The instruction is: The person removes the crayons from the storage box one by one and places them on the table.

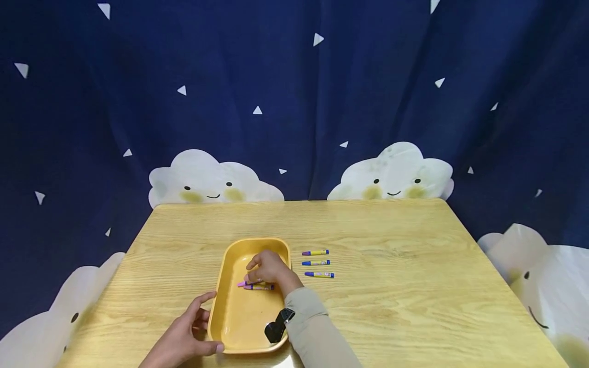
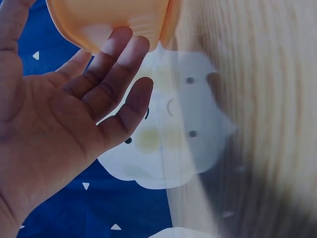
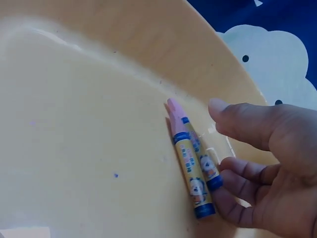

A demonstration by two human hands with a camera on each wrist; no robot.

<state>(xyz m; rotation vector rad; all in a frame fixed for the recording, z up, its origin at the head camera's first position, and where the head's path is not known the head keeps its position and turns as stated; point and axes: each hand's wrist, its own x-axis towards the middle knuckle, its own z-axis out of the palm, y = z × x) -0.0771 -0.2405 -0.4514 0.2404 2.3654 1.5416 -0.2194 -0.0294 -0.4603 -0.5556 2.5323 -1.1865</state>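
Note:
In the head view, a yellow plastic tray (image 1: 248, 346) sits on the table. My left hand (image 1: 180, 335) spreads along its left side, index fingertip at the rim and thumb by the near corner. My right hand (image 1: 271, 268) reaches inside the tray over two pink crayons. In the right wrist view, the nearer pink crayon (image 3: 189, 173) lies alongside the other crayon (image 3: 210, 168), both in yellow and blue wrappers. Fingertips of the right hand (image 3: 272, 163) are right at the farther crayon's blue end, while the thumb stands apart from it.
Right of the tray, three crayons lie in a column on the wooden table (image 1: 414, 286): a purple crayon (image 1: 315, 252), a blue crayon (image 1: 316, 262) and another blue crayon (image 1: 319, 275). A dark blue curtain (image 1: 294, 102) with white clouds hangs behind the table.

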